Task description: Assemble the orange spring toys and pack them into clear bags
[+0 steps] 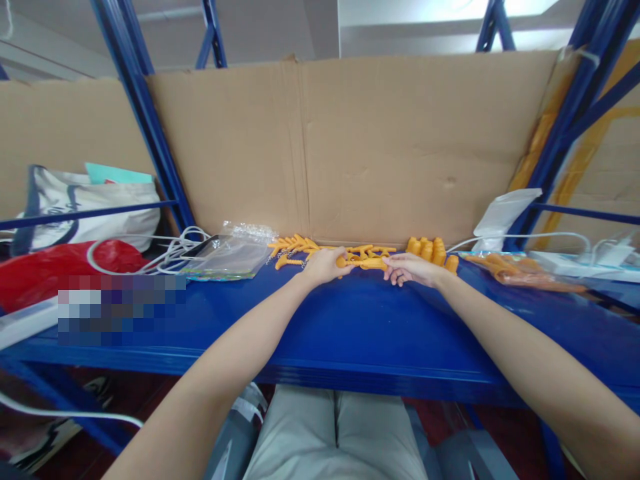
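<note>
My left hand [324,267] is closed, thumb and fingers pinching the left end of a long yellow plastic piece [369,264] low over the blue shelf. At its right end, the fingertips of my right hand [413,269] pinch the same piece, the other fingers loosely curled. Behind it lie more yellow plastic parts [370,250]. Left of my left hand are yellow hook-like pieces [287,263] with small dark chains. Several yellow ribbed cylinders [427,249] stand in rows behind my right hand, which partly hides them.
Clear plastic bags [233,257] and coiled white cables [175,257] lie to the left, near a red bag [75,267]. A bag of orange parts [517,270] and a white power strip [583,265] lie right. A cardboard sheet [375,147] stands behind the blue shelf [360,327].
</note>
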`<state>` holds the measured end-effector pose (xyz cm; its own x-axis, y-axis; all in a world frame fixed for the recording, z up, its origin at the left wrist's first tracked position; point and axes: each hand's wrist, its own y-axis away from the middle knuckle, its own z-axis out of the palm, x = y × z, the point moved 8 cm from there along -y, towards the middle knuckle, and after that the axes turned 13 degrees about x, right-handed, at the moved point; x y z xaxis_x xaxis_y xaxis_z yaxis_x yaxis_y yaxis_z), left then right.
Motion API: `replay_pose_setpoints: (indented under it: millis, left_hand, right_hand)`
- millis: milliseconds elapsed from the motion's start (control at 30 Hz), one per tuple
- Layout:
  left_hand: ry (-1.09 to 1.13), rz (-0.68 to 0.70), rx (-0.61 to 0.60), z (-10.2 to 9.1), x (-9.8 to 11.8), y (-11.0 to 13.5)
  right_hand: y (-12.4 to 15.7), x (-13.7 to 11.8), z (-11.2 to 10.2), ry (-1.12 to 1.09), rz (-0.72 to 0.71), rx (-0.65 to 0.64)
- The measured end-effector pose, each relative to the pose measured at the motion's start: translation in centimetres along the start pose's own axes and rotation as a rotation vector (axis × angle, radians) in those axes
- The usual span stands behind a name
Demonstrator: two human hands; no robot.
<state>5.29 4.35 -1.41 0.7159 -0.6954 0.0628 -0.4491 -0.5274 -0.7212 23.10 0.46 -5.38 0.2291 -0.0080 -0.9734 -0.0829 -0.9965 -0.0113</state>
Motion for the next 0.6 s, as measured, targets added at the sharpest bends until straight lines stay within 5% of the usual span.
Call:
replay_pose_setpoints:
  millis: [300, 600]
  left_hand:
    - [0.03, -0.002, 0.041, -0.05, 0.05, 0.05]
    - [0.043, 0.008, 0.04, 0.13, -0.04, -0.06]
  right_hand:
    - [-1.0, 0.92, 0.05, 0.096, 0.038, 0.04]
    - [-0.18, 0.24, -0.16, -0.071, 0.007, -0.036]
